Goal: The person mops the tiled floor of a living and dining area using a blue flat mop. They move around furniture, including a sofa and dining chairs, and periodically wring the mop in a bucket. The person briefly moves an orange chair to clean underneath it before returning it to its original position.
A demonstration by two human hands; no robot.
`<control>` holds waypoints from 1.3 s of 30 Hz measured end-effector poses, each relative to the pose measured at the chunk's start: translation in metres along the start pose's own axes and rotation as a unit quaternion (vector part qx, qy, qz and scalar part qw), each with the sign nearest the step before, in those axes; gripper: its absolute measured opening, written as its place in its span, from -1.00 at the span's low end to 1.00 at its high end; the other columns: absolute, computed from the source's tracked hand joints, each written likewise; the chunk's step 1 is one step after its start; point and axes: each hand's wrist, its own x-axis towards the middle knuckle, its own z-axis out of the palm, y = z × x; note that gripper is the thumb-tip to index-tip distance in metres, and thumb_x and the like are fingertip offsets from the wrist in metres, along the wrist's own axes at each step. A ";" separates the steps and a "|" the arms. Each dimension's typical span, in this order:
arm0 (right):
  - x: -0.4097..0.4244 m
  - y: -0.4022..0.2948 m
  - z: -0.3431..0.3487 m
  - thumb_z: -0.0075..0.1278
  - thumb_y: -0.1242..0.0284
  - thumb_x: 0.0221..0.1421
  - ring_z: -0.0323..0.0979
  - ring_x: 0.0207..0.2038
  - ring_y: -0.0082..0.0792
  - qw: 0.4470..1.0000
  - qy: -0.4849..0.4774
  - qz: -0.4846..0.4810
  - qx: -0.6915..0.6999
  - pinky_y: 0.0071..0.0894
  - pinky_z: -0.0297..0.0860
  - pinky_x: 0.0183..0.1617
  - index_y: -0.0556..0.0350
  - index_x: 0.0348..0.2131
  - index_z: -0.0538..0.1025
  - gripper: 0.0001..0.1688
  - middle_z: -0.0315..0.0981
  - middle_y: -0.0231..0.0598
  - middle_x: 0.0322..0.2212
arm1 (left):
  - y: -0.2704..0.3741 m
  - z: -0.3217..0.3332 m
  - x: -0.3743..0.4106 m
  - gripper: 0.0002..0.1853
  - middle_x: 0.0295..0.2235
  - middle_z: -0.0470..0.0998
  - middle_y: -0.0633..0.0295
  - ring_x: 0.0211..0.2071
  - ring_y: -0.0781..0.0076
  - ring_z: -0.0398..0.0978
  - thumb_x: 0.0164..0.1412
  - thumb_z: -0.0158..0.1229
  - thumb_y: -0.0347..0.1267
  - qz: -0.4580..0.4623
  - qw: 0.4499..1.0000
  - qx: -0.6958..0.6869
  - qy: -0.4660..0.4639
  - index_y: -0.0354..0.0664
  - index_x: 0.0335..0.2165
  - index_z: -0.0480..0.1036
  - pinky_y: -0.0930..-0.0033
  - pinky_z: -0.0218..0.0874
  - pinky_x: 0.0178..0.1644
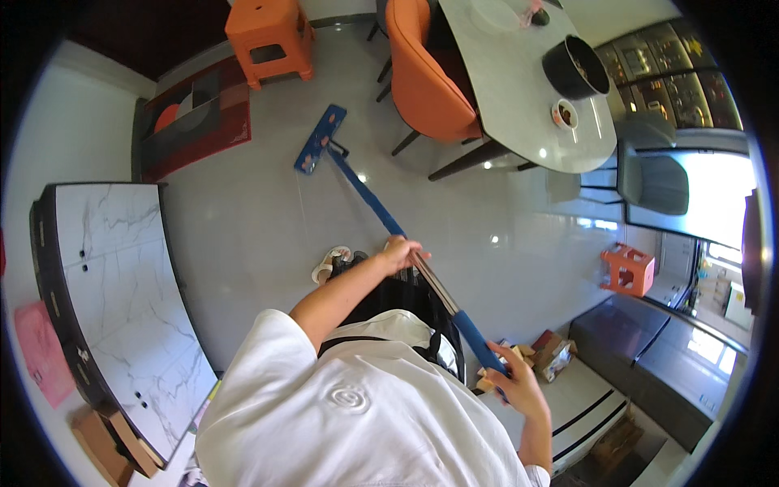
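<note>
A flat mop with a blue handle (370,198) slants across the view from upper left to lower right. Its blue rectangular head (319,140) lies on the glossy grey tile floor (255,207). My left hand (401,254) wraps the pole where the blue section meets the bare metal tube (437,285). Lower down, my right hand (517,380) grips the end of the blue foam-like grip (475,336). Part of a sandal (331,265) shows beneath my left forearm.
An orange armchair (420,91) stands by a table (517,122) bearing a black pot (575,67). Orange plastic stools (268,36) stand at the top and right. A doormat (201,115) and marble-patterned cabinet (122,274) are left; a grey refrigerator (657,353) is at right.
</note>
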 end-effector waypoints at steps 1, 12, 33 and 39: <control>0.013 -0.002 0.018 -0.05 0.55 -0.01 0.13 -0.74 -0.67 1.000 0.000 0.003 0.018 -0.64 0.06 -0.75 0.03 0.03 0.24 -0.44 0.23 -0.42 -0.63 | 0.010 -0.018 0.012 -0.90 -0.50 0.39 0.11 -0.35 0.14 0.51 0.04 -0.09 -0.49 -0.002 0.999 0.030 0.019 -0.33 -0.53 0.21 0.16 0.40 -0.32; 0.080 -0.010 0.230 -0.10 0.43 0.06 0.20 -0.70 -0.64 0.987 0.020 -0.036 0.155 -0.62 0.21 -0.67 -0.27 0.08 0.19 -0.43 0.26 -0.42 -0.64 | 0.098 -0.172 0.003 -0.68 -0.60 0.29 0.17 -0.69 0.35 0.38 0.15 -0.08 -0.28 0.028 0.932 0.237 0.273 -0.21 -0.27 -0.01 0.27 0.33 -0.67; -0.210 0.225 0.557 0.00 0.58 -0.11 0.19 -0.74 -0.64 0.826 0.127 0.183 0.517 -0.64 0.14 -0.71 -0.03 0.02 0.29 -0.38 0.36 -0.35 -0.60 | -0.234 -0.279 -0.260 -0.54 -0.35 0.44 -0.13 -0.45 0.03 0.49 0.14 -0.23 -0.14 -0.447 0.718 0.519 0.124 -0.15 -0.09 -0.06 0.00 0.33 -0.35; -0.350 0.244 0.723 -0.05 0.41 0.01 0.04 -0.75 -0.67 0.776 0.212 0.244 0.542 -0.66 -0.02 -0.73 -0.12 0.05 0.22 -0.42 0.16 -0.51 -0.73 | -0.332 -0.283 -0.427 -0.63 -0.33 0.51 0.04 -0.31 0.22 0.51 0.11 -0.27 -0.29 -0.607 0.499 0.612 -0.089 -0.33 -0.25 0.33 0.29 0.30 -0.21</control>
